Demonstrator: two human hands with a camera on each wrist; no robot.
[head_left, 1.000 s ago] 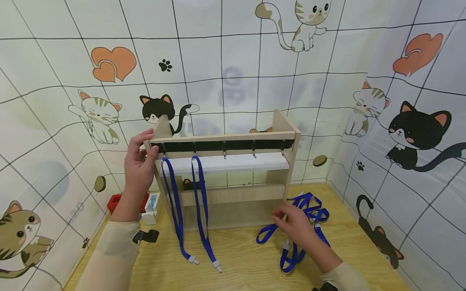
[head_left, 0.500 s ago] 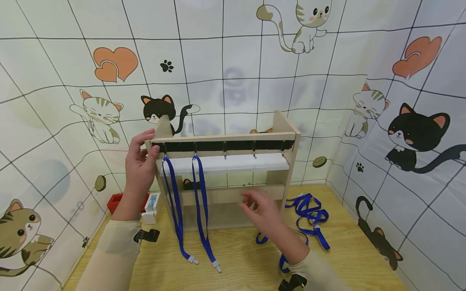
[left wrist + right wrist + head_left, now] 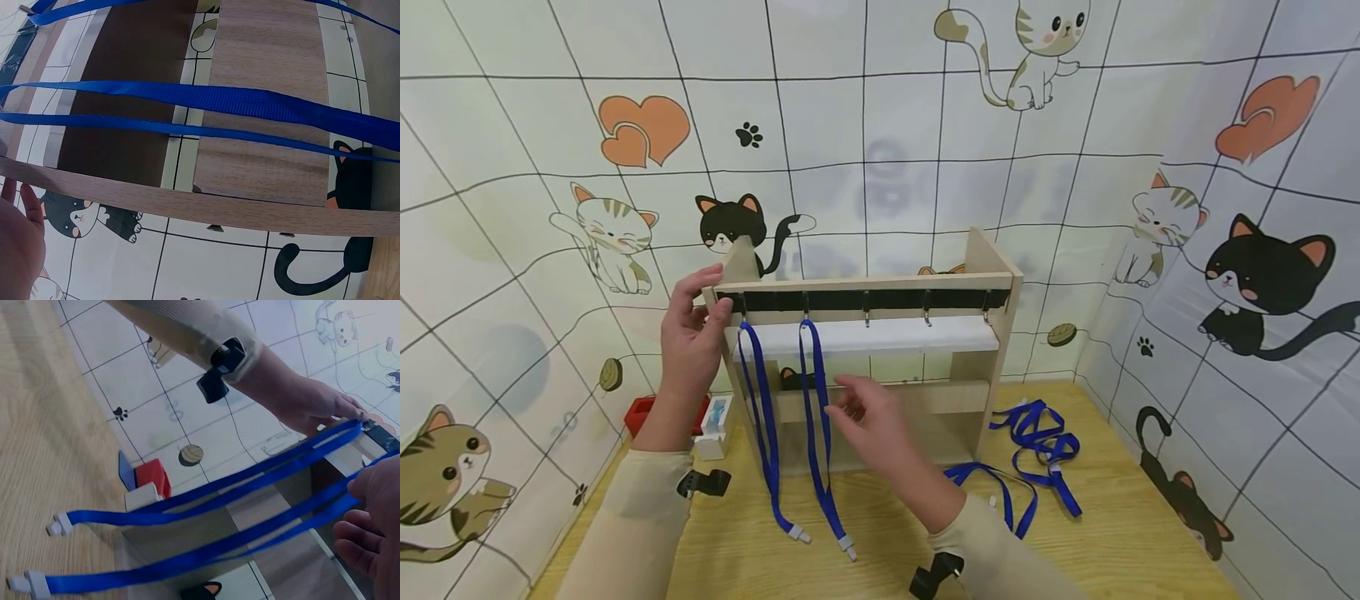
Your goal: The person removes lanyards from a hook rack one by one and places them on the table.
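Observation:
My left hand (image 3: 696, 333) grips the upper left corner of a light wooden rack (image 3: 880, 400), thumb at the front. Along the rack's top runs a black strip (image 3: 835, 301) with several metal hooks. Two blue lanyards hang from the two leftmost hooks: the left lanyard (image 3: 765, 408) and the second lanyard (image 3: 820, 417), each with a white clip at its lower end. Beside the second lanyard is my right hand (image 3: 876, 425), fingers loosely bent and nothing held; whether its fingertips touch the strap is unclear. In the left wrist view, lanyard straps (image 3: 237, 100) cross before the rack's boards.
More blue lanyards (image 3: 1037, 425) lie tangled on the wooden table (image 3: 1120, 500) right of the rack. A red container (image 3: 640, 412) and a small white box (image 3: 715, 425) stand at its left. A cat-patterned wall covering (image 3: 895, 125) rises behind.
My right hand has moved left, from the loose lanyards on the table across the rack's front to the second hanging lanyard. My left hand stays on the rack's corner.

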